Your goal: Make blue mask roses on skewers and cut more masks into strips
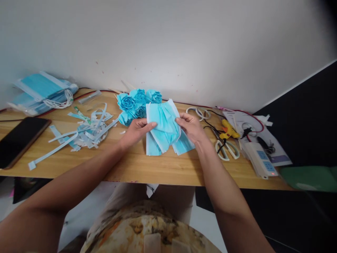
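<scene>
Pale wall [168, 45] is rising behind a wooden bench [173, 172], where the left hand [136, 131] is pinching one edge of a blue mask sheet [164, 121] and the right hand [192, 128] is pinching the opposite edge. Between them, the creased sheet is sagging, probably light, soft and easily crumpled; its white borders are likely offering the firmest hold. Blue roses [127, 102] are clustering just beyond the left hand.

The top [147, 225] is yellow and cream, with brown blotches and a bit of orange (it looks like splashed paint). Two pale patches [152, 243] with straight sides show low down on it. The pants [176, 202] are light beige. Both arms [221, 175] are bare.
</scene>
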### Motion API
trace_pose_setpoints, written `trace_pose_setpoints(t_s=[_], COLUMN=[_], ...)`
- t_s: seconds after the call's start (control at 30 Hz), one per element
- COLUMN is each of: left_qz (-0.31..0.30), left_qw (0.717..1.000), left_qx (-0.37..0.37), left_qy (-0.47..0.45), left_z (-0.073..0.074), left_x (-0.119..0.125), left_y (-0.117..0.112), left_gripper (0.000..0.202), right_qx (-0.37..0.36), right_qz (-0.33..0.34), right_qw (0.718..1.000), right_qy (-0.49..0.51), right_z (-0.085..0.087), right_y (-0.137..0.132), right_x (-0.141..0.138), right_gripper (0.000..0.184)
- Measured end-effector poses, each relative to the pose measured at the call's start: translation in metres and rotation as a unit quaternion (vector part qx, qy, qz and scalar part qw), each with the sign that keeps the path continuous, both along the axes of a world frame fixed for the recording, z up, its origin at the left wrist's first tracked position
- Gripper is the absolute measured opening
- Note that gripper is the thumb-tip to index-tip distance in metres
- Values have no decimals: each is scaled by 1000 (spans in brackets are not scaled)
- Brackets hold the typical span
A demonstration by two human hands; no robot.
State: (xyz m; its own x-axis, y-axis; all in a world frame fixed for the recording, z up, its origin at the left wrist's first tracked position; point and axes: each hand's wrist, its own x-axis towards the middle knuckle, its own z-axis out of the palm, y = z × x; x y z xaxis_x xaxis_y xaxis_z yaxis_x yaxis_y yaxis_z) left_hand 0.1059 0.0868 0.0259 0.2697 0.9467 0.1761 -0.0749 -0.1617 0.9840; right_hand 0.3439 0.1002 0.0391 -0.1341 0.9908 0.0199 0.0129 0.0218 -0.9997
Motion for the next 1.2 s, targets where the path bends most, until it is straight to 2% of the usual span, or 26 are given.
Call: trace_pose_setpoints(t_s=[0.2,0.3,0.43,0.5,0.6,0.73,0.83,0.9,1.0,1.07,1.13,1.2], left_qz=[56,99,99,90,76,61,68,68,58,36,4,-34], left_qw=[998,995,995,995,994,993,991,990,986,986,985,982], left_qx=[-1,4,16,25,28,24,18,7,-17,-42,-65,-76], left_qy=[33,13,-29,-44,-70,-101,-113,-127,-154,-159,-162,-167], left_z=[3,6,4,1,-3,-5,-4,-3,0,2,3,2], left_x=[1,2,2,1,1,0,0,0,0,1,1,2], left_y=[0,1,4,5,7,8,8,7,6,4,2,1], left_gripper=[41,36,24,24,29,35,35,35,31,28,26,24], right_qx=[70,80,55,35,20,40,46,35,56,108,159,161], right_qz=[-84,-131,-158,-140,-76,-7,20,29,15,-3,-28,-18], right_qw=[989,984,985,988,993,995,991,973,901,868,879,927], right_qy=[-100,-86,-49,-59,-86,-91,-125,-226,-430,-485,-448,-339], right_z=[7,14,17,17,18,22,16,7,-5,-6,-4,0], right_y=[4,5,9,10,6,-4,-5,0,8,10,9,3], right_x=[11,22,40,44,39,24,22,25,32,32,26,14], right_gripper=[46,48,48,50,61,67,67,66,65,57,45,41])
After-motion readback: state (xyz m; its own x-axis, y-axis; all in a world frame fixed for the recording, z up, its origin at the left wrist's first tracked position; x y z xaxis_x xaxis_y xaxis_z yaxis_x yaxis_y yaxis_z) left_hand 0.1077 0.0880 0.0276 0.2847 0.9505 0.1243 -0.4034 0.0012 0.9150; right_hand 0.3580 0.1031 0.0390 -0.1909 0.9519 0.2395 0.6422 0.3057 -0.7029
